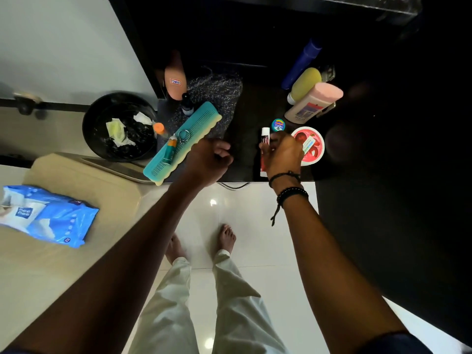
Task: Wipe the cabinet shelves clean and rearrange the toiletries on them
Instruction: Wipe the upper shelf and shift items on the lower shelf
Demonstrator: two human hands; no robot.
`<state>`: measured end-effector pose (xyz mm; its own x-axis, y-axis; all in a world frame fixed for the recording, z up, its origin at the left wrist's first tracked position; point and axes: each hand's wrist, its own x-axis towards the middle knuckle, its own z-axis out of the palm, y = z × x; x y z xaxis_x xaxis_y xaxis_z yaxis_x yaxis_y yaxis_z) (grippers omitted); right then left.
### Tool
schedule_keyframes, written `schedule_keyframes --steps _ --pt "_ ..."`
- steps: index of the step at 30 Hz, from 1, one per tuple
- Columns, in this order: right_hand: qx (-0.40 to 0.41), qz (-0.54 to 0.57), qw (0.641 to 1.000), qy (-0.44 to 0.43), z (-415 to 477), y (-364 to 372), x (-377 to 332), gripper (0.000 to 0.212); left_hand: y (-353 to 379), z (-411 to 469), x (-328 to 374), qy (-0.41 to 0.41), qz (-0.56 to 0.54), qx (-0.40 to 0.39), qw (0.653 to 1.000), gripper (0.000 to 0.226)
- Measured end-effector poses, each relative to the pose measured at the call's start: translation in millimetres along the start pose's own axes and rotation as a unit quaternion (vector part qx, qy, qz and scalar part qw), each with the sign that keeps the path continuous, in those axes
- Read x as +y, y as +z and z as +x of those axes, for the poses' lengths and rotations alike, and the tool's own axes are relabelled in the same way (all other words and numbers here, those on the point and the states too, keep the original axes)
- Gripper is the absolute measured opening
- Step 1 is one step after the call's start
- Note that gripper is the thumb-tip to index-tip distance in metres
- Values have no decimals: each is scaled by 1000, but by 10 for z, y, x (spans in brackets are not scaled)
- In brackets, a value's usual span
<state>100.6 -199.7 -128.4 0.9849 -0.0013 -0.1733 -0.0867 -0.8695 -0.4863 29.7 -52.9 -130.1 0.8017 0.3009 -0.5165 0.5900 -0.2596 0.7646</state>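
A dark cabinet shelf [242, 149] carries the toiletries. My right hand [283, 152] grips a red and white tube [264, 139] near the shelf's front edge. My left hand [209, 159] hovers over the shelf with its fingers curled and holds nothing. A large teal comb [201, 116] lies to its left, with a small teal tube [170, 152] and a pair of small scissors [184, 135] on it. A dark speckled cloth [217, 90] lies behind the comb. A small round blue tin [278, 124] and a red and white tub [314, 146] sit beside my right hand.
At the back right stand a pink-capped bottle [314, 103], a yellow bottle [305, 83] and a blue bottle [302, 62]. A peach bottle [175, 77] stands at the left. A black bin [120, 129] with waste sits left of the shelf. A blue wipes pack [48, 215] lies on the beige counter [76, 264].
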Motion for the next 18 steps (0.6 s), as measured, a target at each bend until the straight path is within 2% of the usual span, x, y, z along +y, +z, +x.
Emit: schedule_keyframes --steps 6,9,12,14,18 --pt "19 -120 992 -24 -55 -74 -106 23 -107 -62 -200 36 43 20 998 26" --pt "36 -43 998 -42 -174 -64 -184 27 -196 -159 -245 59 92 89 990 20" --pt "-25 103 994 -14 -264 123 -361 28 -350 -224 -352 41 154 222 962 15" --pt "-82 149 985 16 -303 234 -525 29 -447 -222 -444 36 150 257 954 24" --pt "-149 157 976 7 -344 429 -773 33 -593 -89 -667 11 193 284 939 63"
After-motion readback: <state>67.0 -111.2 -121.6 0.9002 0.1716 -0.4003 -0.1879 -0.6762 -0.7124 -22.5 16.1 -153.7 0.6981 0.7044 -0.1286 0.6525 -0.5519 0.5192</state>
